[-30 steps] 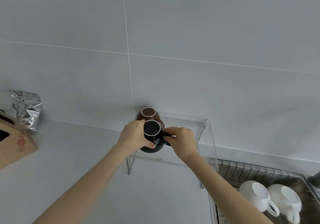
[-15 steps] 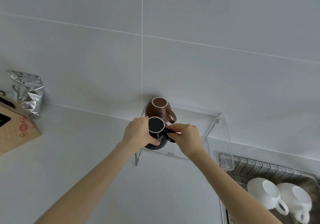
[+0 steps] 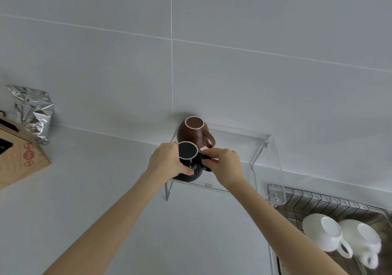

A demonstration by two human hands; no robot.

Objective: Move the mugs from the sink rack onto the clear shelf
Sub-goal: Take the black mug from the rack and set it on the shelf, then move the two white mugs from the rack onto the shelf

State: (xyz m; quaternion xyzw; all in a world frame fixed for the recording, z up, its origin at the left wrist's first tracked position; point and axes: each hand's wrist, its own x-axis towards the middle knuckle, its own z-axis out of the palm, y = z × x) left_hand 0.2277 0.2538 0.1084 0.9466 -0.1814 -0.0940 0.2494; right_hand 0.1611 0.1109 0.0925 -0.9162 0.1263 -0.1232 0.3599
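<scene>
Halfway: two mugs shelved, two left.
Left hand [image 3: 167, 161] and right hand [image 3: 224, 165] clamp black mug [image 3: 187, 161] on clear shelf [image 3: 239, 143], near brown mug [image 3: 194, 131]; white mugs [image 3: 324, 234] wait in sink rack [image 3: 307, 202], right.

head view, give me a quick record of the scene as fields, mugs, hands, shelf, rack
black mug: upside down at the front left of the clear shelf, held by both hands
left hand: wrapped around the black mug's left side
right hand: fingers on the black mug's handle
brown mug: upside down on the shelf behind the black mug, handle to the right
clear shelf: on the counter against the tiled wall, right part bare
sink rack: to the right, two white mugs lying in it
mugs left to move: two
</scene>
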